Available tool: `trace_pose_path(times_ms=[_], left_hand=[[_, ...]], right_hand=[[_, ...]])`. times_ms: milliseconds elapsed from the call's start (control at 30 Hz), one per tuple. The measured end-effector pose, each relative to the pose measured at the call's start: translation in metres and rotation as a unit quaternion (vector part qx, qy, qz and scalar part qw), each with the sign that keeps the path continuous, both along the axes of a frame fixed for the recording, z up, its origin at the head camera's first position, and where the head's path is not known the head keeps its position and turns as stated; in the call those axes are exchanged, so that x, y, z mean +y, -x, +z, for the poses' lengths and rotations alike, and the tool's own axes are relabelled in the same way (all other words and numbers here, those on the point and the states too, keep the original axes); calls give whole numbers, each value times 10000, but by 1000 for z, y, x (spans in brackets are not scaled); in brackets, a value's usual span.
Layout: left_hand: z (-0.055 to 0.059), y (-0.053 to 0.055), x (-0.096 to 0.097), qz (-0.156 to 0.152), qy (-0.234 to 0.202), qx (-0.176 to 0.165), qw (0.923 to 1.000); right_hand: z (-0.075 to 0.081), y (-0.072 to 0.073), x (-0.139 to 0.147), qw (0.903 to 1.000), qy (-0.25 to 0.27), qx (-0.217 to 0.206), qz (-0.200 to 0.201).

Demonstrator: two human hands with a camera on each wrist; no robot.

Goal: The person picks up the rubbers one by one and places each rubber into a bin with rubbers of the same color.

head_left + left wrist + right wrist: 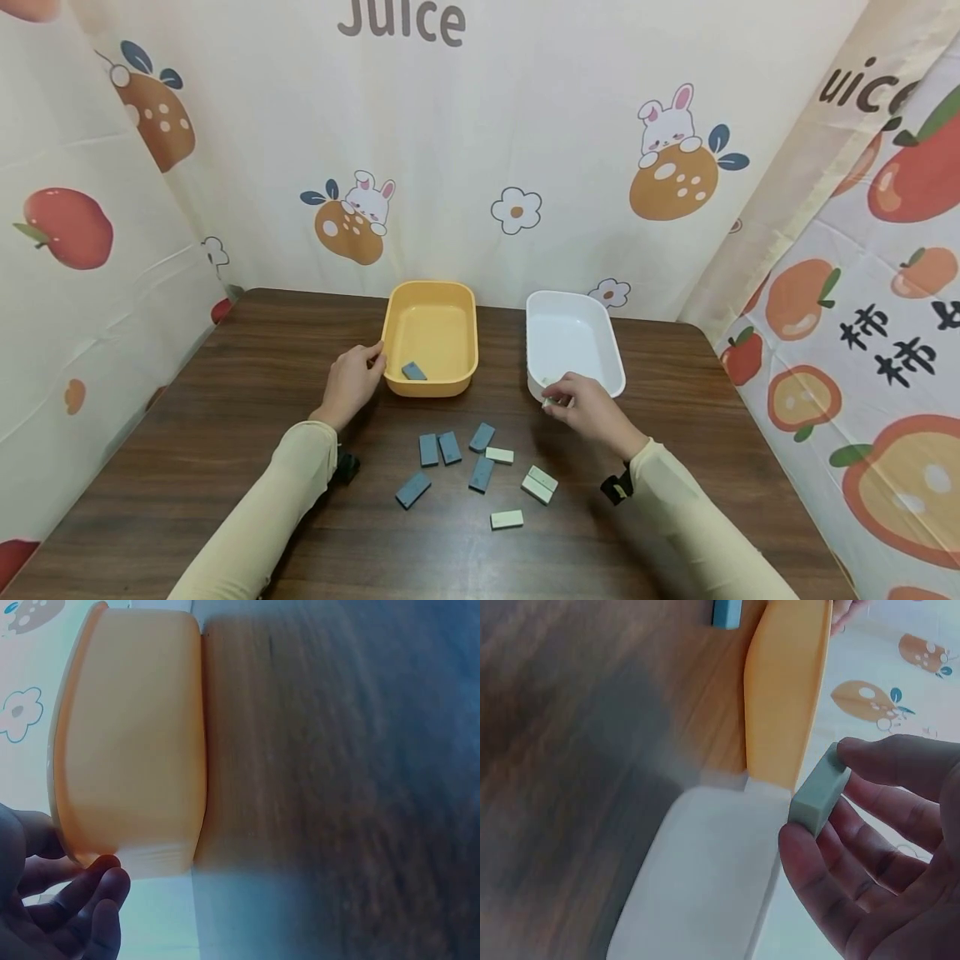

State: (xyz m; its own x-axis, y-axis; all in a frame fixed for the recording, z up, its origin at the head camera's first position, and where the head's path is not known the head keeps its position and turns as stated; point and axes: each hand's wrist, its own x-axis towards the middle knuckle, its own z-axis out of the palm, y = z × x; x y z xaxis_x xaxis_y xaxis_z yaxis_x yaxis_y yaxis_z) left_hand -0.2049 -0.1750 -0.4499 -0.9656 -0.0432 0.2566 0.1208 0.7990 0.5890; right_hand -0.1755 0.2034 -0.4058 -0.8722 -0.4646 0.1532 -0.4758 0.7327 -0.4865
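At the left corner of a yellow tray (431,388), my left hand (351,385) pinches the rim between thumb and fingers. One blue-grey block (413,371) lies inside that tray near its front wall. My right hand (588,410) is at the front edge of a white tray (576,333). Between its thumb and fingertips it holds a pale green block (820,791), tilted and above the rim in the right wrist view. Several blue-grey blocks (428,450) and several pale green blocks (507,520) lie on the table in front of the trays.
Both trays stand at the back of a dark wooden table (247,400), with a gap between them. A patterned curtain (450,150) hangs behind the table and at both sides. Each wrist carries a black strap (617,486).
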Motion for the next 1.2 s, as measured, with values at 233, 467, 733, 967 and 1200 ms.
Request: trace_pose_path(times_ms=[233, 467, 733, 967, 1200], left_hand=[[-1, 0, 0, 1, -43, -10, 10000], [-2, 1, -1, 51, -45, -7, 10000], [-2, 0, 0, 54, -40, -90, 9999], [-4, 1, 0, 85, -51, -25, 9999], [-5, 2, 0, 86, -53, -60, 9999]], right_hand=[[7, 10, 9, 9998, 52, 27, -182], [10, 22, 19, 9994, 108, 10, -336], [5, 33, 29, 9981, 142, -122, -585], [3, 44, 33, 9974, 8, -121, -713], [-2, 55, 34, 9953, -71, -572, -777]])
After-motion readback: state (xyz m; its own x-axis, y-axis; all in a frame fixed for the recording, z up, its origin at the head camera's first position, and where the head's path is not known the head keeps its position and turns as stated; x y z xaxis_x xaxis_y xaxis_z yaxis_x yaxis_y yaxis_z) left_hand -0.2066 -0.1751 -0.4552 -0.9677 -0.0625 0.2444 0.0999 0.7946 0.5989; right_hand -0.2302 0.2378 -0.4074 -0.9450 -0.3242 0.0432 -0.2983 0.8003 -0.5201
